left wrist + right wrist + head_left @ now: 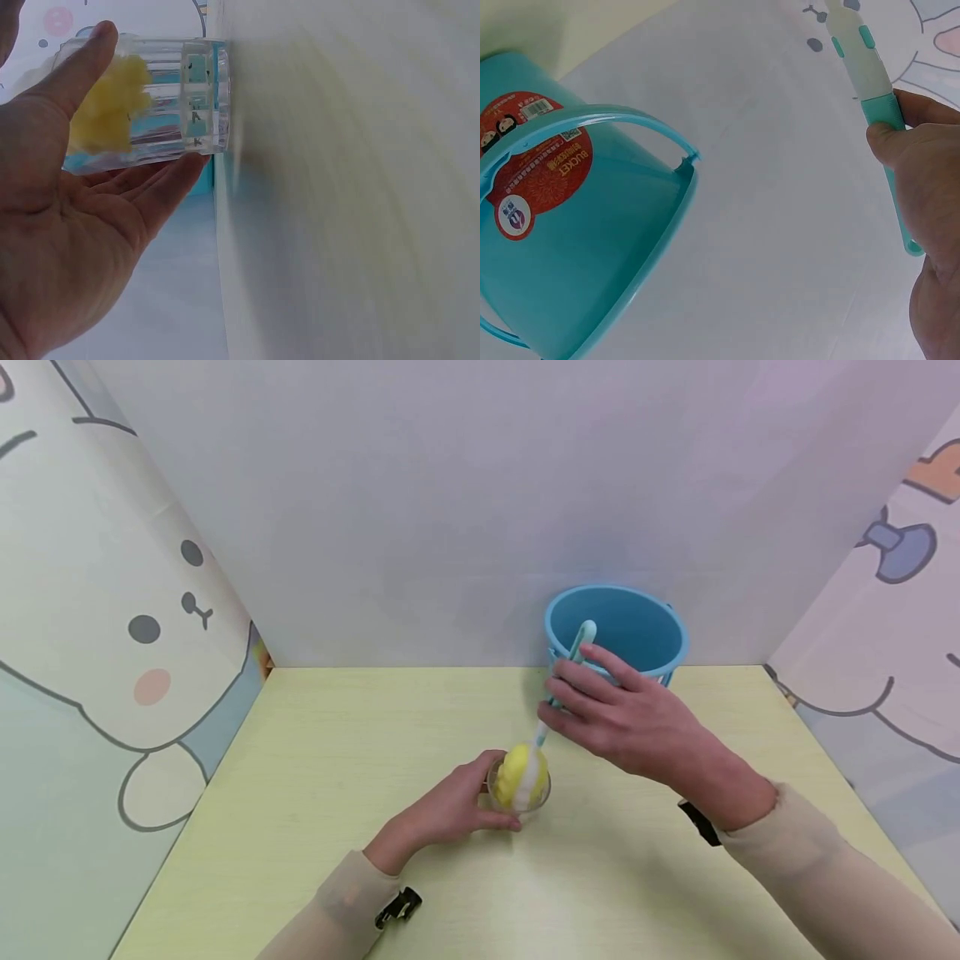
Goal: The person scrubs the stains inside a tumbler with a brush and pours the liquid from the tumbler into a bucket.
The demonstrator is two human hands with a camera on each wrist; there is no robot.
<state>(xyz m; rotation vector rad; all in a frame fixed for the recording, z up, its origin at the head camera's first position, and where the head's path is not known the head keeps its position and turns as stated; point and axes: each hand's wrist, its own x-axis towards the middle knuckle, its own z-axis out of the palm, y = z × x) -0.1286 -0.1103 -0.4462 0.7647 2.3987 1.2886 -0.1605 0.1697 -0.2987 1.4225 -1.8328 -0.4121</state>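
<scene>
My left hand (459, 803) grips a clear, ribbed drinking glass (166, 94), thumb on one side and fingers round the other. The glass is upright, its base at or very close to the tabletop; I cannot tell whether it touches. Inside its upper part sits the yellow sponge head (516, 775) of a cup brush, with a white strip along it. Above and to the right, my right hand (633, 722) holds the brush by its white and teal handle (885, 111), which slants up from the glass. The handle's looped end sticks out past the fingers.
A blue plastic bucket (630, 625) stands at the back of the table, behind the right hand, with a red label (551, 166) on its side and its handle hanging down. The pale yellow table (360, 718) meets a plain wall behind and cartoon-printed panels at both sides.
</scene>
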